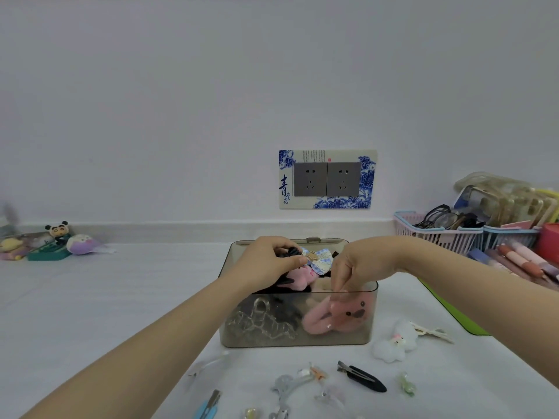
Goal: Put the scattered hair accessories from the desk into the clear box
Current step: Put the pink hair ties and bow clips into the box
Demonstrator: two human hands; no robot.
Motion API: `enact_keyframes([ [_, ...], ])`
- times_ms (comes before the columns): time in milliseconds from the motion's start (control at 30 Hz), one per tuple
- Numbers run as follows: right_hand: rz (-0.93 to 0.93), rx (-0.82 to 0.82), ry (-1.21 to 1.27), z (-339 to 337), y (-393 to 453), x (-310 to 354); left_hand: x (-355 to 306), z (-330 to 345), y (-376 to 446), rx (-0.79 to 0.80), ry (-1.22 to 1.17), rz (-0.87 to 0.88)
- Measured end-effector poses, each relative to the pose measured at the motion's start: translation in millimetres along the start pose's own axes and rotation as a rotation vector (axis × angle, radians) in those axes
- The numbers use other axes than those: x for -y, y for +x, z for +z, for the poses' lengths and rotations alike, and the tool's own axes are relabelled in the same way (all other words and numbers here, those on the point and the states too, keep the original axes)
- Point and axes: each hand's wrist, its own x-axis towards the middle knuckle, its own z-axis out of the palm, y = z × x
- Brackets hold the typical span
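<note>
Reaching over the clear box (298,340), you are pinching a checked bow clip (319,260) in your left hand (270,261) above the pile, while your right hand (360,267) is lowering curled fingertips inside, apparently holding nothing. Next you are likely letting go and fetching the black clip (361,377) lying on the desk (90,297).

Both arms reach forward. Left hand (266,261) has its fingers curled, pinching. Right hand (360,264) droops from the wrist, fingertips pinched downward.
</note>
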Motion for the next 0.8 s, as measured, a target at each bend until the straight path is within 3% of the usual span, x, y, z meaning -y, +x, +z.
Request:
enact_keyframes([
  [600, 0.078, 0.036, 0.06, -6, 4, 1, 2, 6, -1, 0.062, -0.015, 0.003],
  [667, 0.034, -0.048, 0.178, -8, -2, -1, 3, 3, 0, 0.06, -0.023, -0.002],
  [800, -0.068, -0.398, 0.423, -17, -14, 0, 6, -16, 10, 0.033, -0.11, -0.043],
])
